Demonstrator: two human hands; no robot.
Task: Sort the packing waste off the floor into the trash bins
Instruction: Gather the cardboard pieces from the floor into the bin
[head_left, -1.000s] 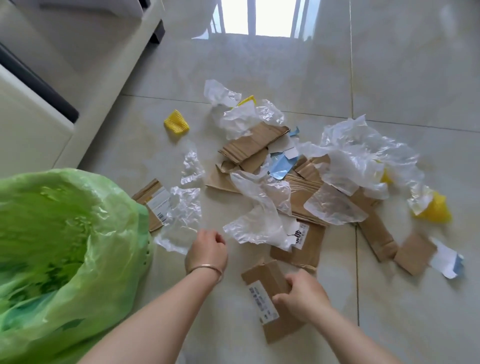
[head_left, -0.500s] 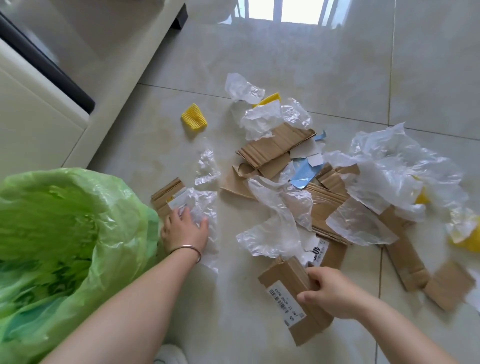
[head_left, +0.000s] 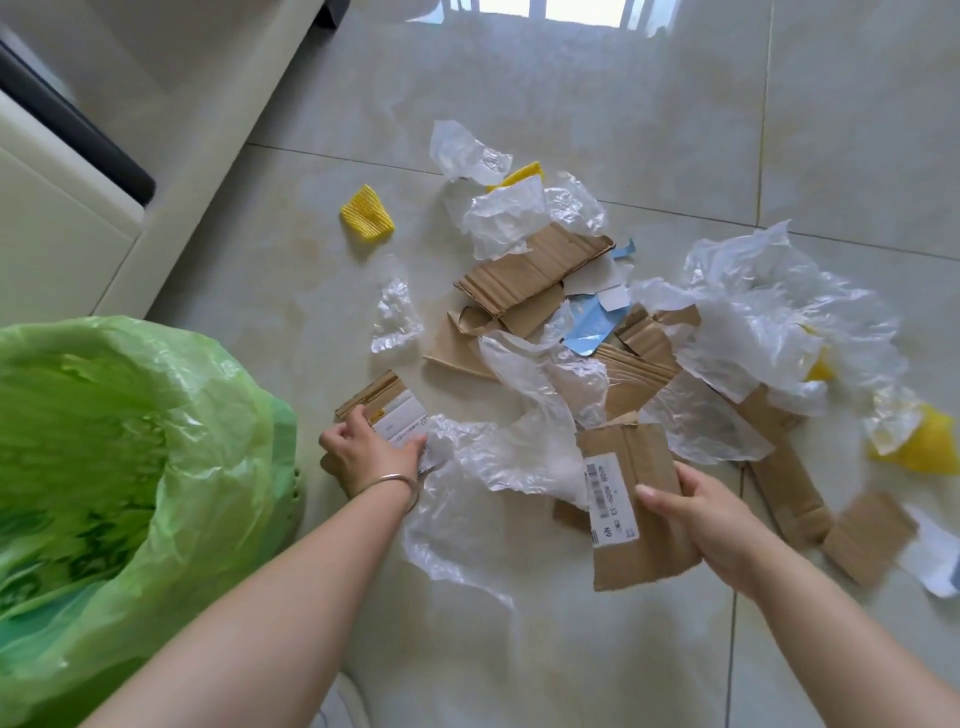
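Here my right hand (head_left: 711, 525) grips a labelled cardboard piece (head_left: 631, 499) off the floor (head_left: 571, 649); my left hand (head_left: 371, 454) pinches another cardboard scrap (head_left: 382, 402) beside the green-bagged bin (head_left: 130, 467).

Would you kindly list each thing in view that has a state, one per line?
Green bin bag: open at the top.
Left hand: grips the small labelled cardboard on the floor.
Right hand: holds the large labelled cardboard, lifted.
Clear plastic film: crumpled, on the floor.
Yellow foam piece: lying apart.
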